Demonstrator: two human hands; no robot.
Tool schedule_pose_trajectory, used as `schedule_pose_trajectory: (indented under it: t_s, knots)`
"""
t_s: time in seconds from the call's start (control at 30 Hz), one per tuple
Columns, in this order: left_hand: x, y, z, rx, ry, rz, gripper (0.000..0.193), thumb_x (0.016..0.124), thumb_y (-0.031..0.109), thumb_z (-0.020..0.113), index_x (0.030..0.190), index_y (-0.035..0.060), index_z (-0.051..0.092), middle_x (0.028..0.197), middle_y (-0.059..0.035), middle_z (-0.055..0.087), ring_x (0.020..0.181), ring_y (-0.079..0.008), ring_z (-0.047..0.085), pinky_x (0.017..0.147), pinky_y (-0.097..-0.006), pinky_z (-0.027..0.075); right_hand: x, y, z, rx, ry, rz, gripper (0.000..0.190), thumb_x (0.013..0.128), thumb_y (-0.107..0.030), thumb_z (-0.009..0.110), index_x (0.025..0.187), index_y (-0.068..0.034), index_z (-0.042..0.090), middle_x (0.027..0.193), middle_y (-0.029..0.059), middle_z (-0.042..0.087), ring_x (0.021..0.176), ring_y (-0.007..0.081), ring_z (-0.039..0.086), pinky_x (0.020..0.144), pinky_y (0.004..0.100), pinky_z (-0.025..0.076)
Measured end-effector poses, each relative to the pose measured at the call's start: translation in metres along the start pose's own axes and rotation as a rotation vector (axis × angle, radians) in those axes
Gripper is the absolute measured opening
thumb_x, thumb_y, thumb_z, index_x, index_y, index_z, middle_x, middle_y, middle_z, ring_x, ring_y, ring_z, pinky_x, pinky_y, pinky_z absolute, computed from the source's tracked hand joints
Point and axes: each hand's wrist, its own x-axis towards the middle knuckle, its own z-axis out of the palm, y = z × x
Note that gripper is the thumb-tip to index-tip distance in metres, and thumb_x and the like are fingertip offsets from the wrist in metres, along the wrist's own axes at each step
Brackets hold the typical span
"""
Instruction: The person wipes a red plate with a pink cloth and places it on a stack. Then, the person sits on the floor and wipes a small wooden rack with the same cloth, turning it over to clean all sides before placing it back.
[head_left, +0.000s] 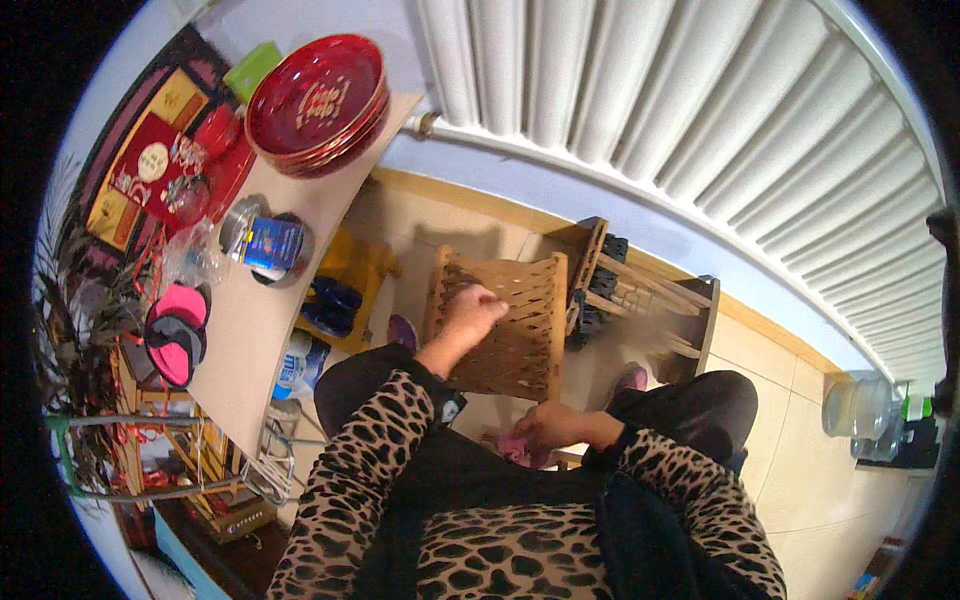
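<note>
A small wooden stool with a brown woven-strap seat (517, 345) stands between my knees. My left hand (472, 313) is over its seat, fingers curled and thumb drawn in; whether anything is pinched there, or whether the hand touches the straps, is hard to see. Close to my lap, near the stool's front edge, my right hand (559, 426) grips a bunched pink cloth (513, 448). Part of the cloth is hidden behind the fingers.
Beyond the stool, a wooden frame (652, 285) with dark straps lies by the wall under a white radiator (615, 82). Left is a table (247, 352) bearing red bowls (319, 105), a blue-labelled container (274, 244) and pink-black pads (178, 334). Water jugs (859, 409) stand right.
</note>
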Motion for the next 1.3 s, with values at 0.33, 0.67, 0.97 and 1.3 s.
schedule_pose_trajectory:
  t_s: [0.33,0.67,0.97,1.3]
  knots:
    - [-0.015,0.064,0.117,0.681,-0.097,-0.123,0.076,0.074,0.04,0.075,0.121,-0.0083,0.039,0.119,-0.0304,0.052,0.112,-0.0439,0.056,0.092,-0.0463,0.048,-0.141,-0.033,-0.098,1.099,0.992,-0.306,0.019,0.087,-0.011,0.066,0.105,-0.005,0.066,0.102,0.0004,0.067,0.09,0.0097,0.062,0.083,0.028,0.051]
    - [-0.006,0.048,0.088,0.708,-0.013,-0.353,0.046,0.075,0.016,0.064,0.112,-0.007,0.05,0.11,-0.0246,0.059,0.102,-0.0388,0.06,0.088,-0.041,0.05,-0.138,-0.001,-0.11,1.291,1.334,-0.186,0.012,0.086,-0.004,0.062,0.097,0.001,0.065,0.082,0.0094,0.07,0.067,0.0189,0.067,0.061,0.033,0.055]
    - [-0.065,0.053,-0.056,-0.128,0.237,-0.37,0.031,0.069,-0.004,0.061,0.099,-0.0014,0.055,0.084,-0.0097,0.056,0.078,-0.023,0.056,0.065,-0.0333,0.046,-0.121,0.004,-0.106,1.429,1.123,-0.488,0.017,0.086,-0.003,0.061,0.102,0.001,0.063,0.092,0.0091,0.069,0.076,0.018,0.067,0.068,0.0315,0.055]
    - [-0.183,0.194,-0.042,-0.348,0.098,-0.059,0.034,0.066,-0.011,0.051,0.096,0.0034,0.058,0.076,-0.0023,0.054,0.064,-0.0158,0.053,0.055,-0.026,0.043,-0.109,-0.112,-0.119,1.145,1.002,-0.559,0.026,0.087,-0.002,0.061,0.112,-0.005,0.065,0.096,0.0028,0.068,0.079,0.012,0.064,0.07,0.0257,0.052]
